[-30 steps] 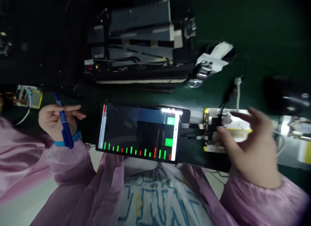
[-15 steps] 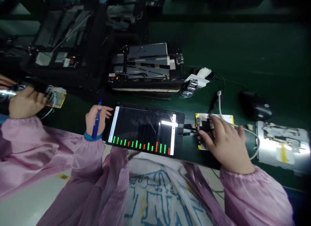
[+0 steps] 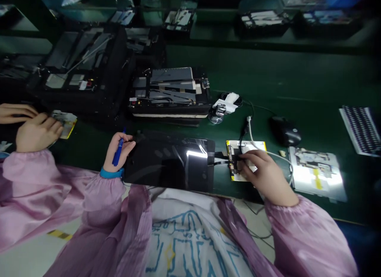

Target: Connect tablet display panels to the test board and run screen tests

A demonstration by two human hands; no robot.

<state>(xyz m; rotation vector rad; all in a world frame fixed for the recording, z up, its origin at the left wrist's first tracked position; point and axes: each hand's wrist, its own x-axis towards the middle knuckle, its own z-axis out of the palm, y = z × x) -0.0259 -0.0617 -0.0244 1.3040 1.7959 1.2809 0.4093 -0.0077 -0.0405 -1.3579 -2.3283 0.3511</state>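
Note:
A flat black display panel point(image 3: 166, 162) lies at the table's near edge, its screen dark with light reflected in it. My left hand point(image 3: 126, 149) is at the panel's left end, with a blue pen point(image 3: 118, 153) held between its fingers. Two dark flex strips point(image 3: 222, 162) run from the panel's right end to a circuit board unit with white and yellow edges point(image 3: 233, 176). Over that unit, my right hand point(image 3: 270, 176) is closed at the end of a thin black cable point(image 3: 241, 144); its fingertips partly hide the connection.
Behind the panel stands a stack of opened tablet bodies point(image 3: 172, 86). A bundled cable point(image 3: 224, 106), a black mouse point(image 3: 285, 131), a white cable point(image 3: 250, 128) and a metal-backed unit point(image 3: 315, 174) lie rightward. At left, a co-worker's hands point(image 3: 38, 132) touch a similar board.
The display has gone from lit, with green and red bars, to dark. My right hand's fingers have drawn together at the black cable's end. The camera view has shifted.

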